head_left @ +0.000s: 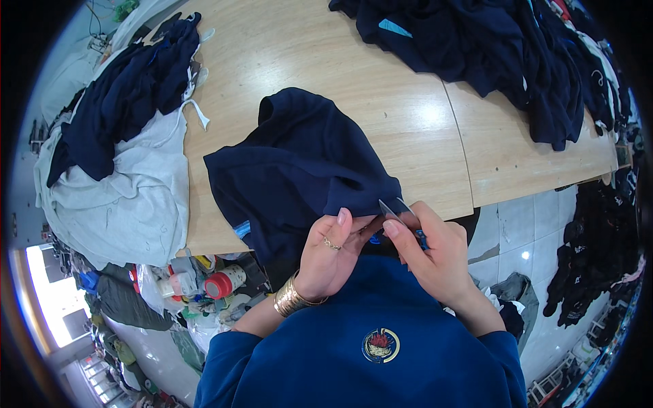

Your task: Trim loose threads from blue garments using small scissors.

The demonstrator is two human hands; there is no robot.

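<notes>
A navy blue fabric garment [292, 163] lies bunched on the table in front of me, its lower edge hanging over the table's front edge. My left hand [328, 257], with a ring and gold bangles at the wrist, is closed on that lower edge, thumb up; its fingertips are partly hidden. In my right hand [439, 255] is a pair of thread snips [386, 207], gripped between thumb and fingers. The two metal blades are apart and point up and left, close against the garment's right corner. A light blue patch [242, 229] shows at the garment's left edge.
The wooden table [326, 61] has a seam on its right side. More navy garments [476, 47] are heaped at the far right. At the left, a navy garment [129, 95] lies over pale grey fabric [136, 197]. A red-and-white bottle [224, 281] stands among clutter below the table's front edge.
</notes>
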